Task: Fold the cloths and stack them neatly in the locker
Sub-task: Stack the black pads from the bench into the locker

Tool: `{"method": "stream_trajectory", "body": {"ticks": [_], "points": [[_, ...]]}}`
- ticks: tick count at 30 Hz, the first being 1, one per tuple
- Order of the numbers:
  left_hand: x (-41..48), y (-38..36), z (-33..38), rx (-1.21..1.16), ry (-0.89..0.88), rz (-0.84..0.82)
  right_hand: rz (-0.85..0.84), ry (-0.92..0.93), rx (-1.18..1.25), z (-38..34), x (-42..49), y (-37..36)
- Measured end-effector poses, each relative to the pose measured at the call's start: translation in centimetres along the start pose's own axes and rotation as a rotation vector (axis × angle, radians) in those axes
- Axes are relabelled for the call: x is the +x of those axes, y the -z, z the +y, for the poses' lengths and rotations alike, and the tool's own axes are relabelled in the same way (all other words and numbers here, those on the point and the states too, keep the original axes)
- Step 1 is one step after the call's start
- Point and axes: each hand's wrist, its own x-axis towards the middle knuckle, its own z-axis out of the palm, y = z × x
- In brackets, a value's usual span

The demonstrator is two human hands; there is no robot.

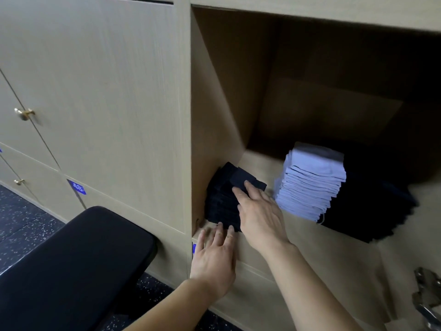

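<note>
An open locker [214, 115] of pale wood holds three stacks of folded cloths. At its left wall stands a dark navy stack [220, 199]. My right hand [257, 211] lies flat on top of that stack, fingers straight, pressing the top cloth. My left hand [214, 256] reaches with straight fingers to the stack's front bottom edge at the locker's lip. A tall stack of light blue cloths [310, 182] stands in the middle. A larger dark stack [372, 206] sits to its right.
A black padded bench [78, 266] stands at the lower left, close to the locker front. Closed locker doors [95, 91] with brass knobs [23, 113] fill the left. A metal hinge [427, 297] shows at the lower right. The floor [19, 216] is dark and speckled.
</note>
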Motion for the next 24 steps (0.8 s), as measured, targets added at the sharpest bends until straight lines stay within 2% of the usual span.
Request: {"method": "stream_trajectory", "body": {"ticks": [17, 24], "points": [[8.8, 1.1, 0.4, 0.032, -0.111, -0.133, 0.005, -0.045, -0.034, 4.1, 7.4, -0.5], [11.7, 1.1, 0.6, 0.07, -0.13, -0.133, -0.024, -0.043, -0.061, 5.2, 9.6, -0.1]]}}
